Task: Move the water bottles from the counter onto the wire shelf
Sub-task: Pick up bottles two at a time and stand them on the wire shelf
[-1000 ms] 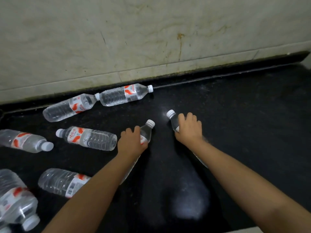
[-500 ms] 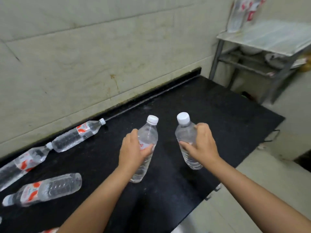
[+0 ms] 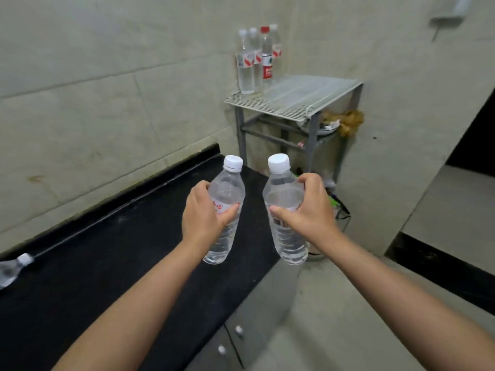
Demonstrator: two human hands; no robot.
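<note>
My left hand grips a clear water bottle with a white cap, held upright above the black counter. My right hand grips a second upright bottle just past the counter's right end. Ahead stands the wire shelf on grey legs, with several bottles standing at its back left corner against the wall; one of them has a red cap. One more bottle lies on the counter at the far left edge.
Under the shelf top a lower level holds a bowl and brown crumpled stuff. Cabinet doors with small knobs sit below the counter edge. A dark doorway and a step are on the right.
Both hands lifted their bottles off the counter and turned them upright. My view swung right, so the lying bottles slid out of frame and the shelf came into full view.
</note>
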